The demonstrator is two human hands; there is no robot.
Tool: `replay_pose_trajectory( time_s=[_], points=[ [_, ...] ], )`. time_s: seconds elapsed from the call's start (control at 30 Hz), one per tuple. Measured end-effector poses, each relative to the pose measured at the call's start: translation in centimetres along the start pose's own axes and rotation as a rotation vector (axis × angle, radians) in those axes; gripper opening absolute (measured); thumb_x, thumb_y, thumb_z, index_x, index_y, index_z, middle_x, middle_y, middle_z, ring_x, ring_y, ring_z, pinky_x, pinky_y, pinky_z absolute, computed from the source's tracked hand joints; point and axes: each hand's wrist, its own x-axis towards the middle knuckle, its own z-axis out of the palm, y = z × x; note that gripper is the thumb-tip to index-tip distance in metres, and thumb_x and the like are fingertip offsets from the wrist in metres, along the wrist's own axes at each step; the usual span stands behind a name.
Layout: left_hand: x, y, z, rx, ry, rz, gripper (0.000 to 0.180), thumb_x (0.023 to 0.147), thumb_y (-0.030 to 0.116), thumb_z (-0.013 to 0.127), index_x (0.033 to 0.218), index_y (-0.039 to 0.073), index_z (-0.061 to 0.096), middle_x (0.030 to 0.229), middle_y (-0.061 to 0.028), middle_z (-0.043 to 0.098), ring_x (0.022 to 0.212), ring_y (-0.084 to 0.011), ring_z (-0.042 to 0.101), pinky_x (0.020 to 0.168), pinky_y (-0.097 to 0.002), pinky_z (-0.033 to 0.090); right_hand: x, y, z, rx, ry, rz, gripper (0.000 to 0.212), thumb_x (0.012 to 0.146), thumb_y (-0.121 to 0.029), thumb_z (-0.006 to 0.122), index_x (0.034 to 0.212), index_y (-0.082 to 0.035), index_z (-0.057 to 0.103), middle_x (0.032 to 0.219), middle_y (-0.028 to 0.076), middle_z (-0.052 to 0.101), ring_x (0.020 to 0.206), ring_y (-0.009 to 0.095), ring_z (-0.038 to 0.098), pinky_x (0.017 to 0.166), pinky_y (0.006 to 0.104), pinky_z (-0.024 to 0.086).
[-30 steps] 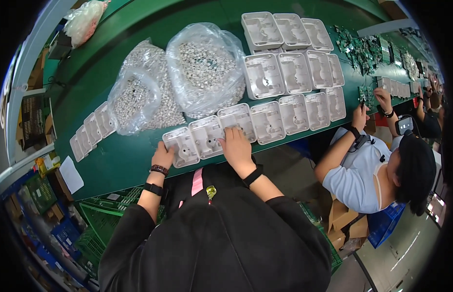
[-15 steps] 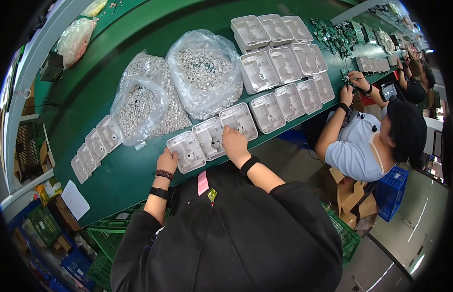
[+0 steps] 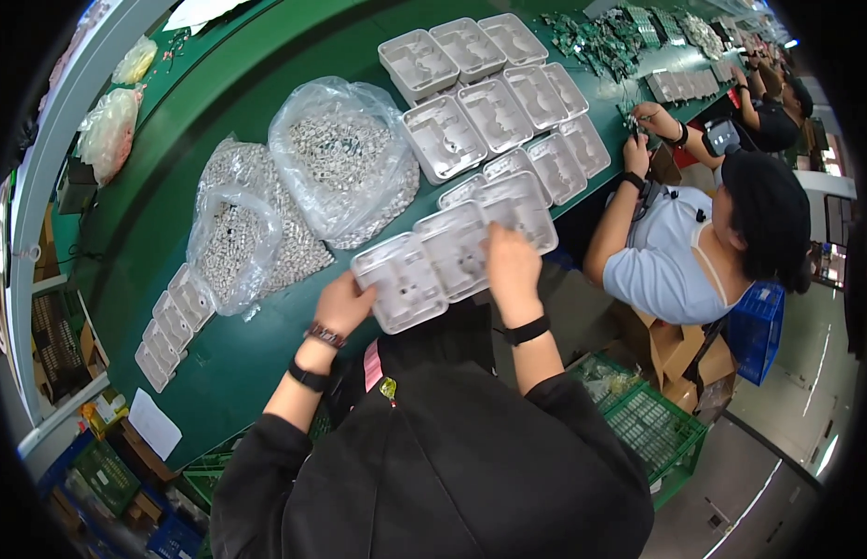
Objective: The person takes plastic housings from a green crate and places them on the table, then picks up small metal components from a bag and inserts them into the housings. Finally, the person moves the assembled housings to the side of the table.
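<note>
Three light grey plastic housings [image 3: 402,289], shallow open trays with moulded ribs inside, lie side by side in a row between my hands. At the row's left end, my left hand [image 3: 348,306] is closed on the edge of the first housing. My right hand [image 3: 514,270] grips near the join of the middle housing [image 3: 452,252] and the right-hand one [image 3: 527,212], its fingertips partly hidden inside. The row looks slightly raised and blurred, and its right end covers part of the housings behind it.
Stacked grey housings [image 3: 443,140] stand behind. Clear bags of small white parts [image 3: 340,154] sit on the green table [image 3: 294,359], with more housings [image 3: 173,317] and a paper sheet [image 3: 155,424] at left. A co-worker [image 3: 666,242] handles parts at right, near green circuit boards [image 3: 596,47].
Both hands have carried the row of three housings to the right, so it now overlaps the housings there. My view has shifted too.
</note>
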Motion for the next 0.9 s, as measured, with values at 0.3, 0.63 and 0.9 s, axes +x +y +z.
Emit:
replay_pose_trajectory(
  time_s=[0.3,0.63,0.9],
  points=[
    [11.5,10.5,12.4,0.179,-0.053,0.195,0.045,0.073,0.044,0.059,0.077,-0.001,0.058,0.071,-0.0177,0.061,0.068,-0.0330,0.060,0.062,-0.0403,0.047,7.6,16.6,3.0,-0.117,-0.062,0.208,0.019,0.073,-0.021,0.061,0.084,-0.008,0.054,0.078,0.009,0.060,0.081,0.028,0.057,0.062,0.0391,0.047],
    [14.8,13.7,15.2,0.065,-0.128,0.061,0.043,0.074,0.042,0.059,0.081,0.000,0.056,0.076,-0.0182,0.061,0.073,-0.0355,0.059,0.067,-0.0416,0.046,12.3,20.8,3.7,-0.150,0.008,0.129,0.023,0.073,-0.021,0.062,0.091,-0.009,0.055,0.077,0.014,0.059,0.076,0.032,0.057,0.061,0.0409,0.046],
    [15.8,13.6,18.0,-0.013,-0.115,0.137,0.040,0.076,0.039,0.059,0.080,-0.001,0.055,0.072,-0.0150,0.062,0.066,-0.0291,0.060,0.061,-0.0370,0.047,12.8,23.3,4.5,-0.142,0.049,0.125,0.024,0.073,-0.018,0.062,0.094,-0.007,0.056,0.081,0.013,0.060,0.078,0.032,0.056,0.063,0.0404,0.046]
  ],
)
